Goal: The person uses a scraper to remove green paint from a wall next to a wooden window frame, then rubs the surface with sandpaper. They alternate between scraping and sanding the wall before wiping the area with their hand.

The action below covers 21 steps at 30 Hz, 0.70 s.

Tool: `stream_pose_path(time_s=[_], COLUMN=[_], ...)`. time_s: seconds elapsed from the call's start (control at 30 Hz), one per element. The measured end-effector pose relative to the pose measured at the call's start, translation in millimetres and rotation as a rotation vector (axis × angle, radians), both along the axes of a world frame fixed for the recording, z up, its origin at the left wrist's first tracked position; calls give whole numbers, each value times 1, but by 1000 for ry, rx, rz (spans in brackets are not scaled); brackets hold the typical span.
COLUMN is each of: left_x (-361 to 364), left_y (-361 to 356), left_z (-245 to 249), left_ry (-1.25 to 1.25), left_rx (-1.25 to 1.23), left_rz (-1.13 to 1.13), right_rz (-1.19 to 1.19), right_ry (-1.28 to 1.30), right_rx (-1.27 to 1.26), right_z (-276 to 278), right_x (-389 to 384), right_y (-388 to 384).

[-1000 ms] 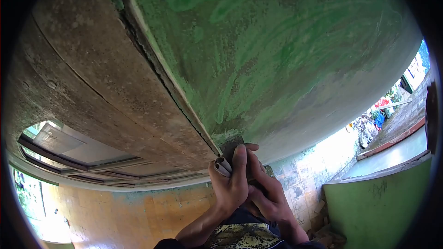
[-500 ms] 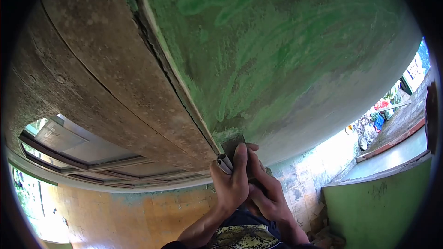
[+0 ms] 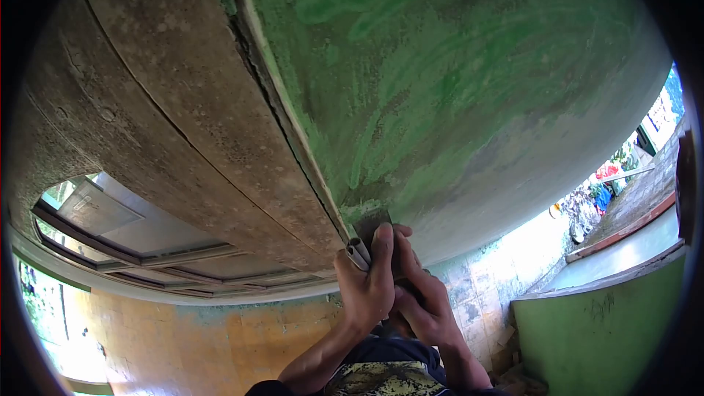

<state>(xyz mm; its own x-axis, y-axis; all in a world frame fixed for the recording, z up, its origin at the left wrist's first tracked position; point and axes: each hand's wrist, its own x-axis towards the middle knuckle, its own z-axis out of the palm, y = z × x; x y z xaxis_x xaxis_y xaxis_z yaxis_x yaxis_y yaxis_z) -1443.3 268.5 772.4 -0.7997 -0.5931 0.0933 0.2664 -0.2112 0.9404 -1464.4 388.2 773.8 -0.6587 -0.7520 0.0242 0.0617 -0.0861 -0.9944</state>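
Near the bottom centre, my left hand (image 3: 367, 279) is closed round a rolled, tube-like grey piece (image 3: 358, 253), its thumb pressed on a dark flat blade (image 3: 375, 224). My right hand (image 3: 425, 301) is beside it, fingers bent round the same blade's lower part, which is mostly hidden. The blade's far edge meets the green wall surface (image 3: 455, 88) close to its border with the brown wooden boards (image 3: 198, 110). A pale strip (image 3: 293, 125) with a dark crack runs along that border towards my hands.
Framed window panels (image 3: 147, 227) are at the lower left. Below them is a yellowish wall (image 3: 235, 345). A low green wall (image 3: 601, 330) stands at the lower right, with coloured items (image 3: 603, 183) beyond it. My patterned shirt (image 3: 389, 378) shows at the bottom.
The wall border and boards have shifted slightly right in view. Both hands keep nearly the same place and grip, with the right hand turned slightly.
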Motion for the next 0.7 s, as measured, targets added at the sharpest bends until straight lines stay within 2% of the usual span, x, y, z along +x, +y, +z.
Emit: stream_pose_path(time_s=[0.13,0.23,0.3,0.37,0.57,0.63,0.7], left_x=[3,5,5,6,2,4,8], left_y=[3,5,1,-3,-4,-6,-4], left_z=[31,-9,6,30,35,48,37], left_ry=[16,-2,-18,20,39,42,18], left_rx=[58,-8,0,43,-16,35,34], left_rz=[3,44,8,-35,28,-37,-58], right_rz=[-11,-21,-5,26,6,38,35], right_ry=[74,90,-33,-12,-3,45,59], right_rx=[-85,-18,-32,-28,-13,-64,-45], right_z=[12,5,16,18,25,34,30], right_x=[0,0,3,-1,1,-4,0], right_y=[-4,-3,-2,-3,-9,-10,-6])
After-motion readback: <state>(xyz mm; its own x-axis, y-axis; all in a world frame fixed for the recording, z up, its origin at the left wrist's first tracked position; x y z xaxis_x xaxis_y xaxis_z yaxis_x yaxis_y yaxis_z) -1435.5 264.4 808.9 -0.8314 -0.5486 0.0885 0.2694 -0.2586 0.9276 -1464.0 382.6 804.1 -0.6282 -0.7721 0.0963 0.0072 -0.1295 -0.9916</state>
